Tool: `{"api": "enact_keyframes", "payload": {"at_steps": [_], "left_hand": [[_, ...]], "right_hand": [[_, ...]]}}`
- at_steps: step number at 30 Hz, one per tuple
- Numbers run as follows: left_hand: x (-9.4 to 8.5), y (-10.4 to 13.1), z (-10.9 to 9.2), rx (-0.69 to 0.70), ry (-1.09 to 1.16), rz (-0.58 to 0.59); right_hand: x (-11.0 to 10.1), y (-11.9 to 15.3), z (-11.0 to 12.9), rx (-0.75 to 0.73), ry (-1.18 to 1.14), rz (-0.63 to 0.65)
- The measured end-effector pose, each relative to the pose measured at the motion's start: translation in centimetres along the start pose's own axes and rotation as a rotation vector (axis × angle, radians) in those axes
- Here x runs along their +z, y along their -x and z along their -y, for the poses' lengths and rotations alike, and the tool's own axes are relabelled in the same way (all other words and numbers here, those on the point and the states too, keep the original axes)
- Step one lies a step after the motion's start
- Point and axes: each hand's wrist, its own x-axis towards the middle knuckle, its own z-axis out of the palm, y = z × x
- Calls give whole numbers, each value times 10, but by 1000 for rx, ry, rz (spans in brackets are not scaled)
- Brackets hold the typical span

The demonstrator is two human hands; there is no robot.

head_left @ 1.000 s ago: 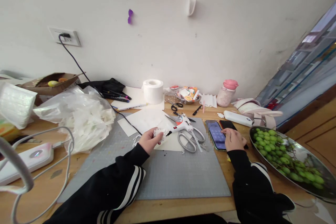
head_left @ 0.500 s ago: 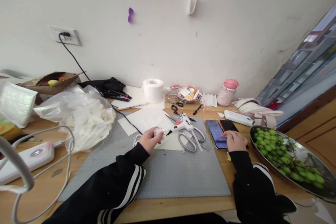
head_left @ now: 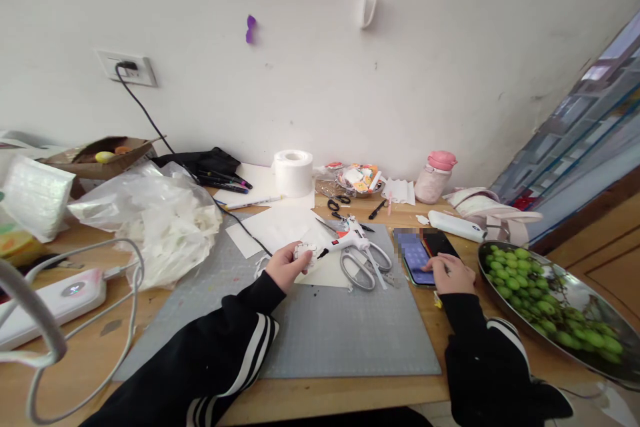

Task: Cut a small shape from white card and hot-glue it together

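Observation:
Held between the thumb and fingers of my left hand (head_left: pixel 286 267) is a small white piece with black outlines (head_left: pixel 304 252), above the grey cutting mat (head_left: pixel 345 340). Just right of it lies a white glue gun (head_left: pixel 356 238) with a red switch, its black cord running left. Grey-handled scissors (head_left: pixel 361 270) lie beside the glue gun. My right hand (head_left: pixel 453 273) holds nothing; a finger reaches onto the lit screen of a phone (head_left: pixel 417 259), other fingers partly bent. Next to that phone, partly under the hand, is a second dark phone (head_left: pixel 442 242).
A metal bowl of green grapes (head_left: pixel 543 300) stands close right of my right arm. On the left are a clear plastic bag (head_left: pixel 170 227), a power bank (head_left: pixel 55 307) and a looping cable. Behind stand a white roll (head_left: pixel 293 177) and a pink-capped bottle (head_left: pixel 434 180).
My right hand has shifted slightly right and down, its finger still at the lit phone. My left hand keeps the white piece in place. The view has moved slightly.

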Motion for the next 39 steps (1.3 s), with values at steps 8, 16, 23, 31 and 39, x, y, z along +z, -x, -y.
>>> {"api": "enact_keyframes", "payload": {"at_steps": [8,16,23,31,39], "left_hand": [[0,0,-1,6,0,1],[0,0,0,4,5,-1],[0,-1,2,-16,31,1],[0,-1,1,-37,65,10],[0,-2,3,-70,91,60]], "right_hand": [[-3,-2,0,-32,-69,-120],[1,-2,-4,-38,-80,-138],[0,-4,-4,-2,-39,-114],[0,-4,-4,47,-10,-90],[2,-5,-6,59,-17,-85]]}}
